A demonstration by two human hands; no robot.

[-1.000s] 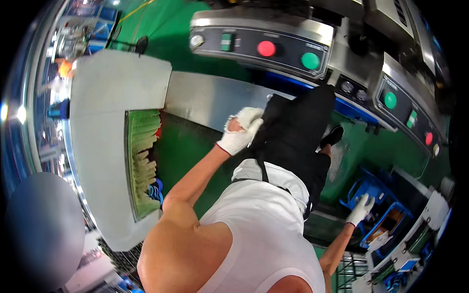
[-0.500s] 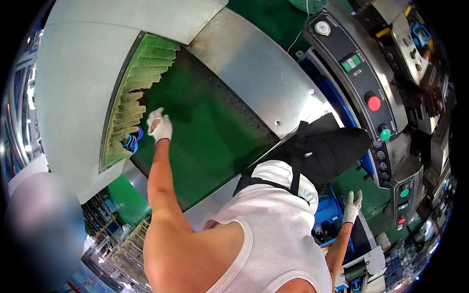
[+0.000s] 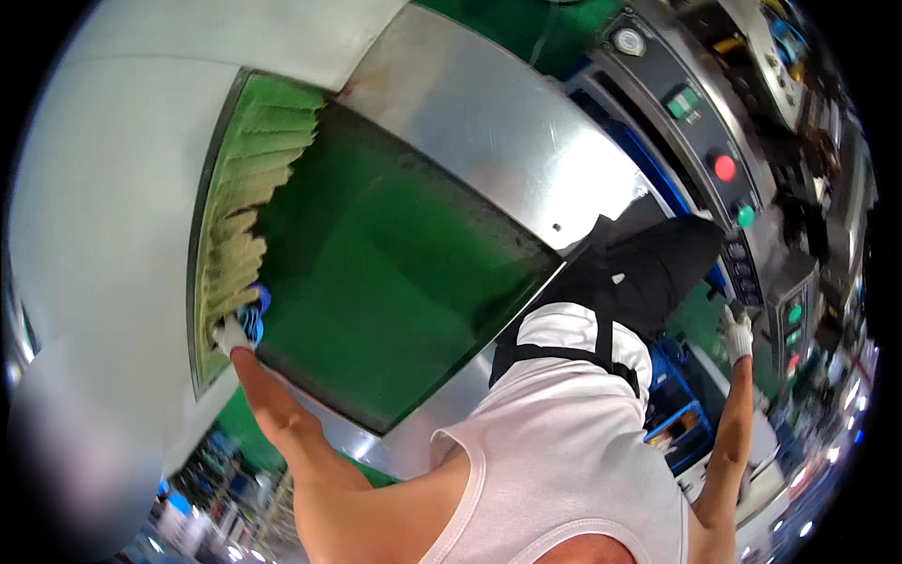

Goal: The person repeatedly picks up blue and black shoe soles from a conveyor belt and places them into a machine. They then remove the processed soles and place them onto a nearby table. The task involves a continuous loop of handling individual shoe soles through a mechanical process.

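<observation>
- Left hand (image 3: 230,331): gloved in white, at the end of a bare arm stretched straight out and up to the left, elbow nearly locked. The hand sits at the lower edge of the machine's opening, closed on a small blue object (image 3: 256,310); how the fingers lie around it cannot be told.
- Blue object: held at the foot of the pale green strips (image 3: 246,202), which hang as a fringed curtain along the left side of the opening.
- Green belt (image 3: 385,282): a flat, dark green surface running from the strips toward the person, framed by a steel panel (image 3: 489,122) above and a grey hood (image 3: 103,207) at left.
- Right hand (image 3: 738,334): also white-gloved, arm extended out to the right and raised, well apart from the left hand. It rests near the control panel (image 3: 733,188); whether it is spread or closed cannot be told.
- Control panel: dark, bearing 1 red button (image 3: 724,168) and 1 green button (image 3: 745,216).
- Torso: white sleeveless top (image 3: 573,451), dark apron (image 3: 648,273) below.
</observation>
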